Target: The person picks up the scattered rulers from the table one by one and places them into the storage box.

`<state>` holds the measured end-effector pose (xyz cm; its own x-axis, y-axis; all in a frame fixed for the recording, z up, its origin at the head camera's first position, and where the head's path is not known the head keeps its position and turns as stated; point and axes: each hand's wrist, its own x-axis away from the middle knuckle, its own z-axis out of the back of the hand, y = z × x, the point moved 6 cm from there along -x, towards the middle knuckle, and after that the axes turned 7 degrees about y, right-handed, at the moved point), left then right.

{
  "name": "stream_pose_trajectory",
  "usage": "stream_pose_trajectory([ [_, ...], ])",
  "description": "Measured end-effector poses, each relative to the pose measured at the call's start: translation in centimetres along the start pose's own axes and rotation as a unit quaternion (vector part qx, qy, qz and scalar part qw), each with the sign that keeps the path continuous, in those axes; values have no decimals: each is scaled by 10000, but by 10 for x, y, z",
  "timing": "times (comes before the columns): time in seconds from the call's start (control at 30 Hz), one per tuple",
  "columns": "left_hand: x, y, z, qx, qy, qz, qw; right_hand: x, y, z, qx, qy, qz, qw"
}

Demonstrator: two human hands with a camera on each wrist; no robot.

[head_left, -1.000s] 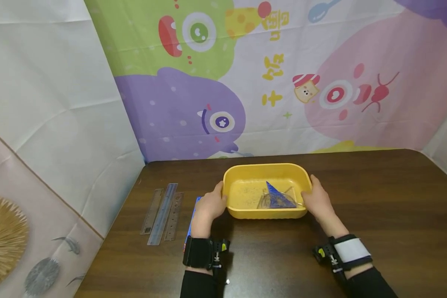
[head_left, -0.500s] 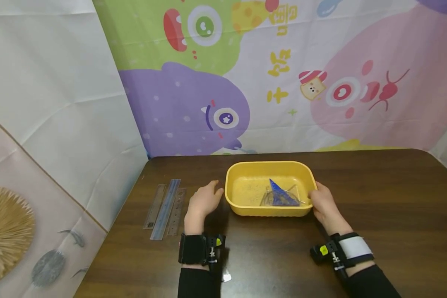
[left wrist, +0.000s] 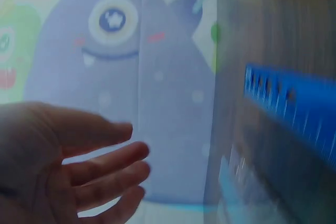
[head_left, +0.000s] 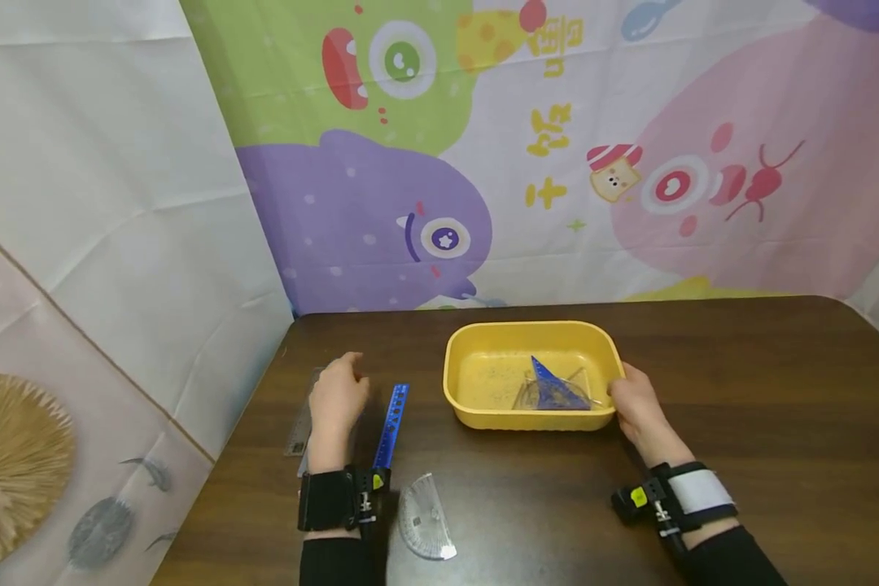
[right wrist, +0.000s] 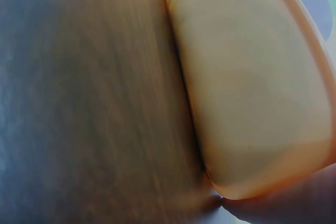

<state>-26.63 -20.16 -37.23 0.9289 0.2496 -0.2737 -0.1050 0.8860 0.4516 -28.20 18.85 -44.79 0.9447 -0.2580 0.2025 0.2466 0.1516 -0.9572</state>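
Note:
A yellow plastic basin (head_left: 476, 374) stands on the table, with a blue set square (head_left: 554, 392) and clear drawing pieces inside. My right hand (head_left: 639, 405) grips the basin's right end, thumb at the rim. Over the clear rulers at the left hovers my left hand (head_left: 339, 396), its fingers loosely bent around nothing in the left wrist view. One clear ruler (head_left: 300, 429) shows beside that hand; the others are mostly hidden beneath it. Just right of the left hand lies a blue ruler (head_left: 391, 427) with cut-out shapes.
A clear protractor (head_left: 426, 519) lies on the brown tabletop (head_left: 527, 505) nearer me, between my forearms. Behind the table's far edge hangs a printed cartoon cloth (head_left: 381, 220). White cloth (head_left: 110, 163) covers the left side.
My left hand has let go of the basin's left end and moved left over the rulers, uncovering the blue ruler and the protractor. The right hand stays on the basin.

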Motion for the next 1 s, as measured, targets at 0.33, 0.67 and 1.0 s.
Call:
stream_pose_trajectory([
  [0.33,1,-66,33,-343,322,857,9952,-1,5,-5,11,63,-173,9998],
  [0.67,14,-101,12,-810,-1078,1683,9765,-1,7,0,62,50,-176,9998],
  [1.0,14,-96,-2,-985,-1115,1551,9766,-2,6,1,183,76,-109,9997],
])
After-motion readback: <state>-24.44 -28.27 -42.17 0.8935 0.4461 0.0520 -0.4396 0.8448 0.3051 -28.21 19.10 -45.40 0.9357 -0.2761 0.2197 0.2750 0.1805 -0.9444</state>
